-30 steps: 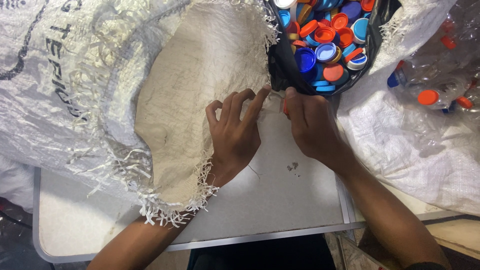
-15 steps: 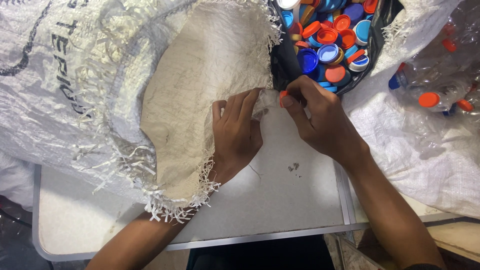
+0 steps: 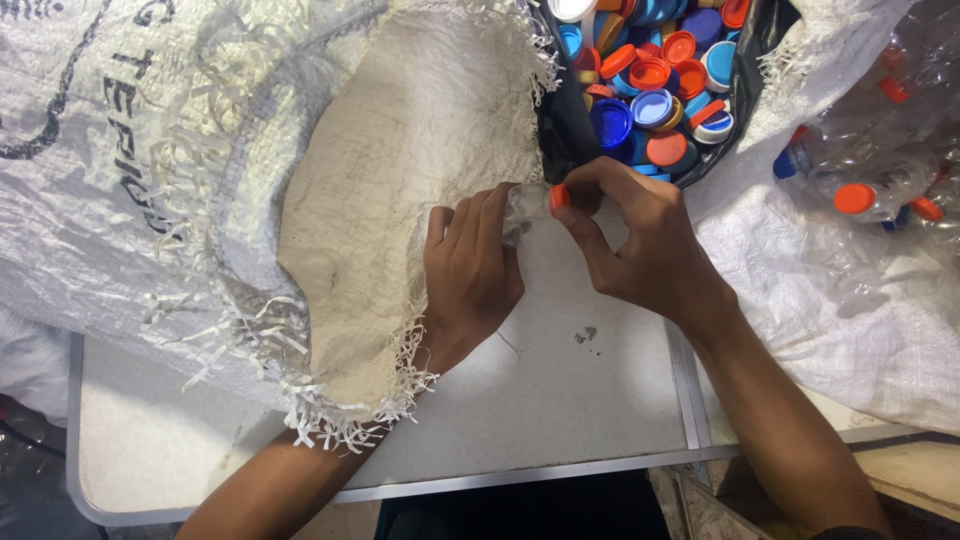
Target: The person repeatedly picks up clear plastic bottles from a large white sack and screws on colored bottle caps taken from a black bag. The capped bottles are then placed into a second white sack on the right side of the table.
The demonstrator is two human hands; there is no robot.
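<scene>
The left hand (image 3: 470, 275) lies palm-down at the centre of the view, its fingers curled closed around the neck end of a clear plastic bottle (image 3: 522, 205), most of which is hidden under the hand and the frayed mouth of the woven sack (image 3: 380, 200). The bottle pokes out just past the fingertips, toward 1 o'clock from the hand. Its orange cap (image 3: 558, 197) sits at the exposed end, and the right hand (image 3: 640, 250) closes on it: thumb and forefinger pinch the cap from either side, the other fingers bent loosely behind. The two hands almost touch over the grey table (image 3: 560, 400). At 12 to 1 o'clock from the cap, just beside the right hand's knuckles, a dark bag (image 3: 565, 120) stands open, full of loose bottle caps (image 3: 650, 80) in blue, orange and white. Well off at 3 o'clock, more clear bottles with orange caps (image 3: 870, 180) lie on another white sack (image 3: 800, 290).
</scene>
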